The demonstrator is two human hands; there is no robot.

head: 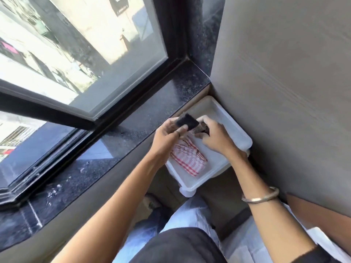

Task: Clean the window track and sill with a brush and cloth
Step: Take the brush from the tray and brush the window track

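Both my hands meet over a white plastic tray point(233, 122) in the corner below the sill. My left hand point(167, 132) and my right hand point(214, 136) grip a dark brush point(187, 121) between them; its black bristle end points up and left, the handle is blurred under my right fingers. A red-and-white checked cloth point(190, 160) lies folded in the tray below my hands. The black granite sill point(133, 120) and dark window track point(62, 149) run diagonally to the left.
A dark-framed window pane point(85, 54) stands open above the sill. A grey wall point(284, 82) closes the right side, tight against the tray. White dust specks lie on the sill at lower left point(55, 190). My legs and a foot show below.
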